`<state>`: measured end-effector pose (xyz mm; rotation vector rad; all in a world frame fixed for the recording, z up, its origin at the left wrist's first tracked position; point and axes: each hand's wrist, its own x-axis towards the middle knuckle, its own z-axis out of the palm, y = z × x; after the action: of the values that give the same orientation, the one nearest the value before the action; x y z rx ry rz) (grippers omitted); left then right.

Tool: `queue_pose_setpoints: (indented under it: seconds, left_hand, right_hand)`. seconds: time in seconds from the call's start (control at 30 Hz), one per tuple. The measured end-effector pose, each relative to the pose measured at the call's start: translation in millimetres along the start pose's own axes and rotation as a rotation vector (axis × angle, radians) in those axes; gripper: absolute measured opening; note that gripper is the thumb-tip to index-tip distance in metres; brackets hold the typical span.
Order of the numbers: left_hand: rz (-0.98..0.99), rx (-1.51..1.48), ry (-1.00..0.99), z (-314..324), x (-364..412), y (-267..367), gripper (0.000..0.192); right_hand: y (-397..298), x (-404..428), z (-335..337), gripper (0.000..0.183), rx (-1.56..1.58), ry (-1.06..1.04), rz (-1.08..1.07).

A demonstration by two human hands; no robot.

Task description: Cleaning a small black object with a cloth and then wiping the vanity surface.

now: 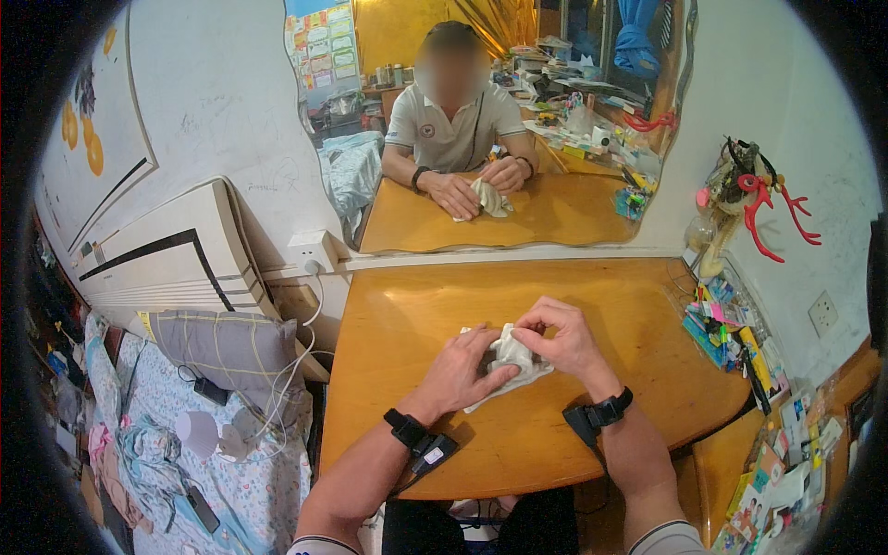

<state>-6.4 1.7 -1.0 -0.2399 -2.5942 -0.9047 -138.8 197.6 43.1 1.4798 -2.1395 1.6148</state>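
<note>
A crumpled white cloth [515,357] lies on the yellow-brown wooden table [416,305], bunched up in its middle. My left hand [461,371] holds the cloth from the left, its fingers behind the bunched part and its thumb across the front. The thumb and index finger of my right hand [558,333] pinch a raised fold at the top. Part of the cloth is hidden under my left hand. Black straps with small devices sit on the left wrist [420,440] and the right wrist [600,416].
A wavy-edged mirror [590,201] behind the table reflects a person and the cloth. Pens and small stationery [721,326] crowd the table's right end. Left of the table is a bed [236,499] with a grey pillow [229,354]. A white cable [309,333] hangs from a wall socket [312,251].
</note>
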Motion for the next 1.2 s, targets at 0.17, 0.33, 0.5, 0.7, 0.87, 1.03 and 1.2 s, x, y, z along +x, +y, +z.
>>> queue_pose_setpoints:
  seconds: [0.17,0.33,0.5,0.7,0.87,1.03,1.2]
  left_hand:
    - [-0.019,-0.050,0.011,-0.2,-0.9,1.4,0.065]
    - [-0.037,-0.086,-0.013,-1.9,1.3,1.3,0.064]
    - [-0.057,-0.071,0.022,-2.0,-0.2,2.8,0.062]
    - [-0.106,-0.079,0.037,-5.6,0.3,7.3,0.062]
    - [-0.175,-0.200,0.023,-9.6,0.7,16.0,0.059]
    - [-0.220,-0.465,0.069,-3.1,-2.5,14.9,0.053]
    - [-0.254,-0.581,0.055,-6.0,-1.7,15.7,0.055]
  right_hand:
    - [-2.1,-1.0,-0.5,0.012,0.008,-0.004,-0.005]
    - [1.3,-1.4,-2.6,0.020,-0.017,-0.032,0.035]
    - [9.3,-2.0,2.3,0.037,-0.057,-0.022,0.041]
    - [7.7,-2.3,-1.8,0.055,-0.028,-0.233,0.311]
    - [2.1,-1.5,-1.9,0.056,-0.011,-0.294,0.399]
    - [4.1,-1.9,-2.5,0.048,0.019,-0.241,0.346]
    - [1.8,-3.4,-1.1,0.043,0.055,-0.187,0.297]
